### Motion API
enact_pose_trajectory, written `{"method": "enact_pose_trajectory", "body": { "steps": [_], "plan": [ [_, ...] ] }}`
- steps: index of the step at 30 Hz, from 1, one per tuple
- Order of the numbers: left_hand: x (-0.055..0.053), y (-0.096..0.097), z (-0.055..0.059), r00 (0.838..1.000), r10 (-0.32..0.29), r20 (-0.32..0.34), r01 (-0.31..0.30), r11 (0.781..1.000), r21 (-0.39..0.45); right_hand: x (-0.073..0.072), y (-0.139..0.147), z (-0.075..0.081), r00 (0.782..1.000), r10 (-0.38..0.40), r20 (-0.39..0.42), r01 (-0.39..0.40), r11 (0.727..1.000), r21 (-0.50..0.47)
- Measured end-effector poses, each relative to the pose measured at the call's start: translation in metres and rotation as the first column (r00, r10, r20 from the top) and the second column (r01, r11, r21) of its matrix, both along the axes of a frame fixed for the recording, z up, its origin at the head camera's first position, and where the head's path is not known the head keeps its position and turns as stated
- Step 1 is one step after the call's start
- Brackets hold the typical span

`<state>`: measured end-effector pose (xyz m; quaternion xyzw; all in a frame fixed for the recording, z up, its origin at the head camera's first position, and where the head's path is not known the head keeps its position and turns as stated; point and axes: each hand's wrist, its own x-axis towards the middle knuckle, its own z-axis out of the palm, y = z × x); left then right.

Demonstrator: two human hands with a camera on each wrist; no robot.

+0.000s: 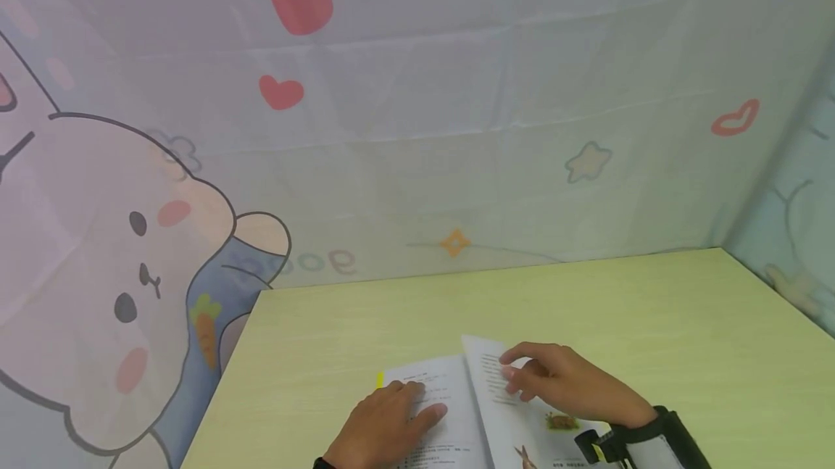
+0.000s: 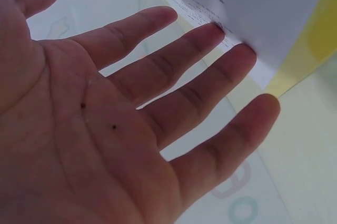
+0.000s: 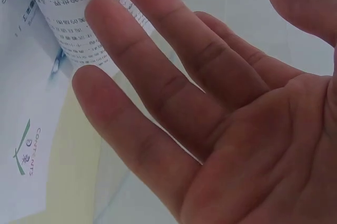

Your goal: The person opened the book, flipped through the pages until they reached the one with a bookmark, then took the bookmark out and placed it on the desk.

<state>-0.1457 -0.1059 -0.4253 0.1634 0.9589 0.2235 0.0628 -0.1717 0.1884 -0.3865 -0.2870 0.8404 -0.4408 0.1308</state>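
Observation:
An open book (image 1: 453, 375) lies on the table near its front edge, with printed text and small colour pictures on its pages. My left hand (image 1: 385, 422) rests on the left page, its fingers spread. In the left wrist view the fingertips meet the printed page (image 2: 263, 18) beside a yellow edge. Over the right page is my right hand (image 1: 567, 386), fingers slightly bent and apart. The right wrist view shows its fingertips close by a curved page (image 3: 68, 8), with nothing gripped; whether they touch it I cannot tell. A contents page (image 3: 31, 108) shows at the left there.
The pale yellow-green table (image 1: 365, 317) extends behind and to both sides of the book. A printed cloth (image 1: 417, 128) with hearts and a rabbit hangs behind it. A strapped wrist device (image 1: 642, 440) sits on the right forearm, over the book's lower right.

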Motion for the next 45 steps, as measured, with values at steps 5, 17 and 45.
{"method": "enact_pose_trajectory", "body": {
  "steps": [5,17,45],
  "plan": [
    [0.000,0.001,0.000,1.000,-0.001,-0.012,0.001,1.000,-0.007,0.002,-0.006,0.000,0.999,-0.014,-0.040,0.014,1.000,0.010],
    [0.002,0.005,0.001,0.997,0.038,0.067,-0.040,0.999,0.029,0.007,-0.020,-0.003,0.996,0.006,-0.086,-0.004,0.999,0.033],
    [0.005,0.011,-0.008,0.996,0.001,-0.093,-0.012,0.993,-0.121,0.012,-0.042,-0.010,0.992,0.082,-0.095,-0.084,0.996,-0.016]
  ]
}}
